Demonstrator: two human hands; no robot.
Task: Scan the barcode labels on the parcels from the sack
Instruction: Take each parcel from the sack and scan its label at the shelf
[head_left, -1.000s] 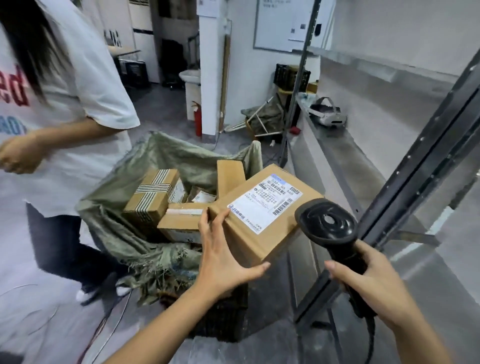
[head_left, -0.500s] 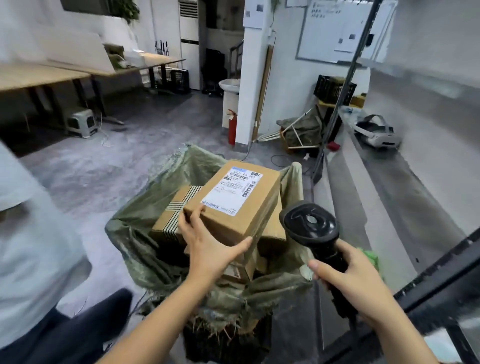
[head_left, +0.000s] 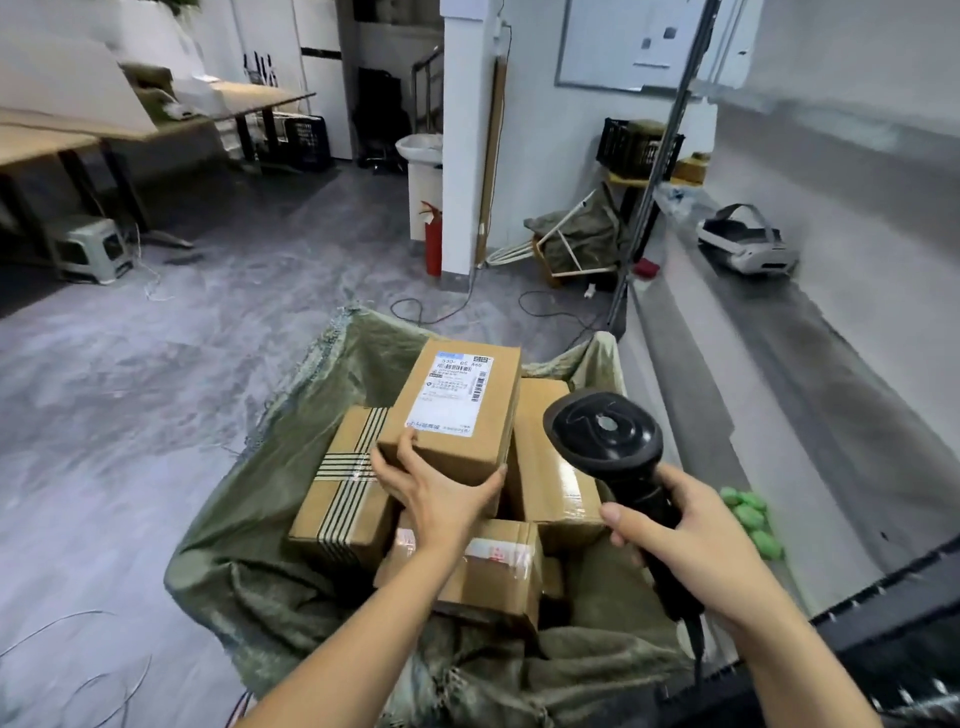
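Labelled parcel (head_left: 457, 410): brown carton, white barcode label (head_left: 451, 392) facing up, held above the open green sack (head_left: 249, 587). Left hand (head_left: 441, 493) grips its near edge, thumb on the right side, fingers curled on the left corner. Right hand (head_left: 696, 545) wrapped round the handle of a black scanner (head_left: 605, 434), head just right of the parcel. Beneath, in the sack: striped-tape carton (head_left: 343, 488), plain carton (head_left: 550, 467), taped carton (head_left: 493, 571). Sack on grey floor (head_left: 130, 415). White headset (head_left: 745, 244) on the shelf at right.
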